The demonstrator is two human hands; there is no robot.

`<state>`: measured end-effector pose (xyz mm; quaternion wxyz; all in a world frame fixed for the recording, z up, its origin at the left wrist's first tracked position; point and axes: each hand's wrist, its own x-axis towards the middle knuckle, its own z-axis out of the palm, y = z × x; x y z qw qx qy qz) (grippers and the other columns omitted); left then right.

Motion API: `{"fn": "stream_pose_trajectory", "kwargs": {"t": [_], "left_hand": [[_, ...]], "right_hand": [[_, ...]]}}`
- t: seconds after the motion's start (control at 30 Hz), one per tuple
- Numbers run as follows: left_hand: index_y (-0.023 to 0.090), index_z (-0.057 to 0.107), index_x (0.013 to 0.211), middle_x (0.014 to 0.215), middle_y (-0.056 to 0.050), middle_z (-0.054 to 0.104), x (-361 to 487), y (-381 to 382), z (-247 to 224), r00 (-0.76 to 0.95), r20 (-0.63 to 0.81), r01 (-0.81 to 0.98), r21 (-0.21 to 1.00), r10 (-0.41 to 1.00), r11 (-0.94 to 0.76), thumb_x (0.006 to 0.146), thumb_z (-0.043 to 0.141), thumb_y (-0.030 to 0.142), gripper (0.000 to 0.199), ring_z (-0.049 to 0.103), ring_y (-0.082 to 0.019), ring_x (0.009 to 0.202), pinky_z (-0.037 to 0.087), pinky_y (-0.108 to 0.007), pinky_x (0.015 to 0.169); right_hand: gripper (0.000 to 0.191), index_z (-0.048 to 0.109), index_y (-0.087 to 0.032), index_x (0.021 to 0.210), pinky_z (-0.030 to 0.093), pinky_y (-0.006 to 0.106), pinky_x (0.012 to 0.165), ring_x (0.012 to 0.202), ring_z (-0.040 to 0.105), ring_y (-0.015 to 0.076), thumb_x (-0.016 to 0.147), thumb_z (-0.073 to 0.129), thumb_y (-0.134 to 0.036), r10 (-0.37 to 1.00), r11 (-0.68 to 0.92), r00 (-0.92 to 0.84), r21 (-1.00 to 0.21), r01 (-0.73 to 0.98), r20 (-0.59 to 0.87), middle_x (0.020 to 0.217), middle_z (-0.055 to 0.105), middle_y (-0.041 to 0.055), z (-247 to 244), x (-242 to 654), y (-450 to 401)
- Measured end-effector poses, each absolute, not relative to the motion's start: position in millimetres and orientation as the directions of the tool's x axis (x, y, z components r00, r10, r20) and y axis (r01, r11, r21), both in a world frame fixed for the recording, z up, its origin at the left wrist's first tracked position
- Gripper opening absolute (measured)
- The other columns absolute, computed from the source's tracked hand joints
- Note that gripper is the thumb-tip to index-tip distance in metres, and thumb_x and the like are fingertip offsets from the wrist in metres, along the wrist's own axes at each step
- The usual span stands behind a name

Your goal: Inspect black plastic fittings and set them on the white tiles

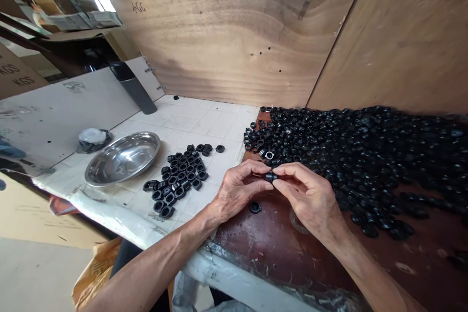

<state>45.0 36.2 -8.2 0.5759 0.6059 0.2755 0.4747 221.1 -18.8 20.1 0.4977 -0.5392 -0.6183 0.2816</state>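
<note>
Between the fingertips of both hands is a small black plastic ring-like part (270, 176). My left hand (241, 185) pinches it from the left with thumb and fingers. From the other side my right hand (309, 192) grips it the same way. Just below, a single black ring (255, 207) lies on the brown board (263, 248). Behind and right of my hands spreads a large heap of similar black parts (365, 151). Left of my left hand, a group of black rings (181, 170) sits in close rows on the white surface.
A shiny metal bowl (124, 160) stands on the white tabletop (204, 119) at left, near a plastic-wrapped bundle (93, 137). A dark grey bottle (135, 88) leans by the low side panel (58, 112). A tall wooden board (234, 39) closes off the back.
</note>
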Motion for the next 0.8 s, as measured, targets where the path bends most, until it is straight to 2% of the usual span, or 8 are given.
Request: {"fn": "stream_pose_trajectory", "kwargs": {"t": [0.13, 0.27, 0.37, 0.53, 0.6, 0.7, 0.8], "left_hand": [[0.02, 0.075, 0.099, 0.103, -0.005, 0.072, 44, 36, -9, 0.393, 0.27, -0.219, 0.956, 0.879, -0.196, 0.075, 0.086, 0.022, 0.027, 0.068, -0.018, 0.098, 0.055, -0.031, 0.092], [0.018, 0.074, 0.102, 0.107, -0.006, 0.071, 44, 35, -10, 0.425, 0.256, -0.21, 0.961, 0.868, -0.181, 0.075, 0.086, 0.025, 0.03, 0.068, -0.02, 0.1, 0.056, -0.033, 0.092], [0.018, 0.073, 0.103, 0.108, -0.007, 0.071, 45, 34, -10, 0.448, 0.256, -0.221, 0.96, 0.856, -0.171, 0.076, 0.085, 0.028, 0.031, 0.068, -0.021, 0.101, 0.057, -0.035, 0.092], [0.019, 0.073, 0.103, 0.107, -0.006, 0.071, 44, 36, -10, 0.412, 0.262, -0.231, 0.956, 0.873, -0.178, 0.077, 0.085, 0.027, 0.03, 0.068, -0.02, 0.099, 0.058, -0.033, 0.092], [0.019, 0.073, 0.103, 0.107, -0.005, 0.071, 43, 36, -11, 0.419, 0.275, -0.232, 0.954, 0.865, -0.191, 0.077, 0.084, 0.027, 0.029, 0.069, -0.019, 0.099, 0.058, -0.033, 0.092], [0.019, 0.072, 0.102, 0.107, -0.005, 0.071, 43, 36, -12, 0.43, 0.291, -0.195, 0.954, 0.855, -0.227, 0.077, 0.084, 0.028, 0.029, 0.068, -0.019, 0.099, 0.057, -0.033, 0.092], [0.018, 0.072, 0.102, 0.106, -0.006, 0.071, 44, 35, -12, 0.441, 0.274, -0.156, 0.961, 0.855, -0.227, 0.078, 0.084, 0.029, 0.029, 0.068, -0.019, 0.098, 0.057, -0.032, 0.091]], "right_hand": [[0.022, 0.065, -0.022, 0.107, 0.06, 0.027, 0.077, 0.088, 0.072, 0.0188, 0.089, 0.07, -0.034, 0.954, 0.19, 0.147, -0.905, 0.381, 0.262, 0.099, 0.073, 0.0054, 15, 220, -19], [0.027, 0.059, -0.022, 0.115, 0.059, 0.027, 0.07, 0.078, 0.072, 0.0187, 0.096, 0.061, -0.042, 0.955, 0.182, 0.103, -0.825, 0.535, 0.278, 0.09, 0.074, 0.0049, 12, 222, -19], [0.024, 0.061, -0.023, 0.111, 0.055, 0.027, 0.064, 0.068, 0.071, 0.0187, 0.102, 0.049, -0.042, 0.962, 0.181, 0.046, -0.753, 0.632, 0.27, 0.075, 0.071, 0.0025, 16, 223, -21], [0.017, 0.063, -0.023, 0.11, 0.055, 0.026, 0.072, 0.079, 0.072, 0.018, 0.1, 0.054, -0.033, 0.948, 0.292, -0.067, -0.76, 0.581, 0.312, 0.093, 0.074, 0.004, 23, 225, -23], [0.016, 0.064, -0.023, 0.103, 0.053, 0.026, 0.071, 0.073, 0.07, 0.0166, 0.101, 0.052, -0.033, 0.954, 0.279, -0.08, -0.759, 0.588, 0.288, 0.084, 0.073, 0.0017, 22, 226, -21], [0.036, 0.063, -0.022, 0.081, 0.047, 0.026, 0.062, 0.059, 0.062, 0.0147, 0.105, 0.041, -0.037, 0.968, 0.227, -0.077, -0.701, 0.675, 0.24, 0.064, 0.064, -0.0006, 20, 226, -19], [0.045, 0.057, -0.022, 0.069, 0.042, 0.028, 0.059, 0.055, 0.056, 0.0143, 0.106, 0.038, -0.04, 0.962, 0.229, -0.065, -0.65, 0.724, 0.266, 0.061, 0.059, -0.0003, 19, 225, -18]]}}
